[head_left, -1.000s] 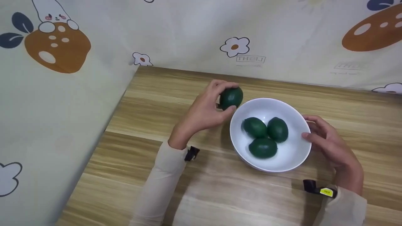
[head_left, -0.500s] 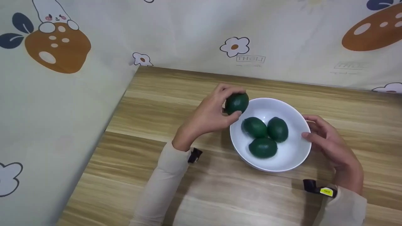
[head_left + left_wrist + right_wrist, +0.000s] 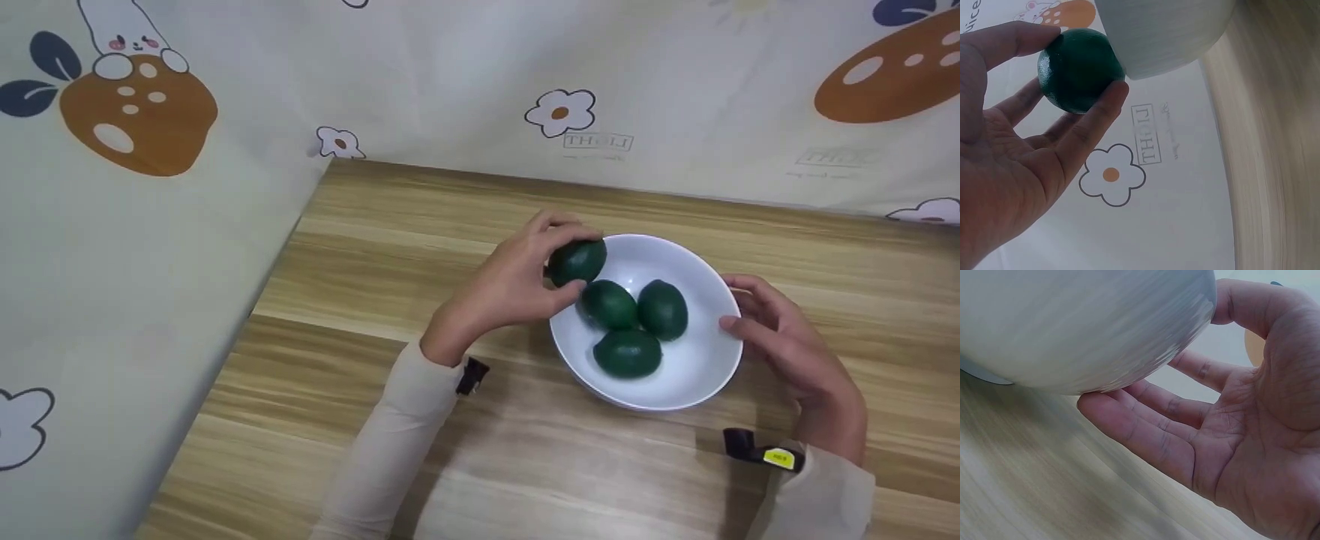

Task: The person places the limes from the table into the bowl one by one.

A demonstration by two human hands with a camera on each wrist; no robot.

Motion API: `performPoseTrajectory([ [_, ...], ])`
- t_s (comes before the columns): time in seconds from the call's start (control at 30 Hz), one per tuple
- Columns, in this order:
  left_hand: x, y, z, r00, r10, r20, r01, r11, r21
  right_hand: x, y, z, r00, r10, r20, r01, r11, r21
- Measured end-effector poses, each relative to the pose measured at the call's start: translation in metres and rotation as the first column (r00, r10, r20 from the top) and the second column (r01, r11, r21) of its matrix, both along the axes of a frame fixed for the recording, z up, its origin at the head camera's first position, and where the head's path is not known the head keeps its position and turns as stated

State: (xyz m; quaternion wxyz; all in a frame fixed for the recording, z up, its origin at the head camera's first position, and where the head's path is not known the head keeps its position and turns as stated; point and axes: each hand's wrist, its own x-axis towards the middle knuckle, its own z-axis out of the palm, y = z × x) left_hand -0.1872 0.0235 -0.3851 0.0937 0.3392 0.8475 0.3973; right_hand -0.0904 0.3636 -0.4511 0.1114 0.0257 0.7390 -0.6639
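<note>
In the head view my left hand [image 3: 517,281] pinches a dark green lime [image 3: 578,261] between thumb and fingers, over the left rim of a white bowl [image 3: 705,367]. The left wrist view shows the held lime [image 3: 1078,70] beside the outside of the bowl [image 3: 1162,34]. Three more limes, one of them the nearest lime [image 3: 628,353], lie together inside the bowl. My right hand [image 3: 795,341] holds the bowl's right side, thumb at the rim and fingers against the outer wall. From the right wrist, the fingers [image 3: 1140,433] are seen touching the bowl's underside curve.
The bowl stands on a wood-grain table [image 3: 360,270]. Behind and to the left, a pale printed cloth [image 3: 450,82] with flowers and orange fruit shapes meets the table's edges. A black camera mount [image 3: 472,376] sits at the left wrist, another mount [image 3: 761,448] at the right.
My left hand has carried the lime rightward and a little toward me, from beside the bowl to over its left rim. The right hand, bowl and the limes inside stay put.
</note>
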Motion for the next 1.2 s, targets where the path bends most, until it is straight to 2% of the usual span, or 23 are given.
performPoseTrajectory([
  [0.33,0.002,0.002,0.0,0.998,-0.039,-0.05,0.037,0.998,-0.049,0.0,-0.003,-0.001,0.999,-0.002,-0.035,-0.001,0.997,-0.083],
  [0.7,0.006,0.005,0.001,0.998,-0.033,-0.05,0.028,0.995,-0.092,0.0,-0.001,-0.002,0.999,0.009,-0.036,-0.01,1.0,-0.028],
  [1.0,0.011,0.011,0.003,0.996,-0.062,-0.069,0.052,0.989,-0.139,-0.001,-0.001,-0.001,0.999,0.008,-0.032,-0.008,1.0,-0.019],
  [1.1,0.013,0.013,0.003,0.995,-0.075,-0.072,0.063,0.985,-0.159,0.0,-0.001,-0.002,0.999,0.005,-0.033,-0.006,1.0,-0.023],
  [1.2,0.014,0.014,0.001,0.992,-0.087,-0.089,0.071,0.982,-0.173,0.0,-0.001,-0.003,0.999,0.004,-0.043,-0.007,0.997,-0.073],
])
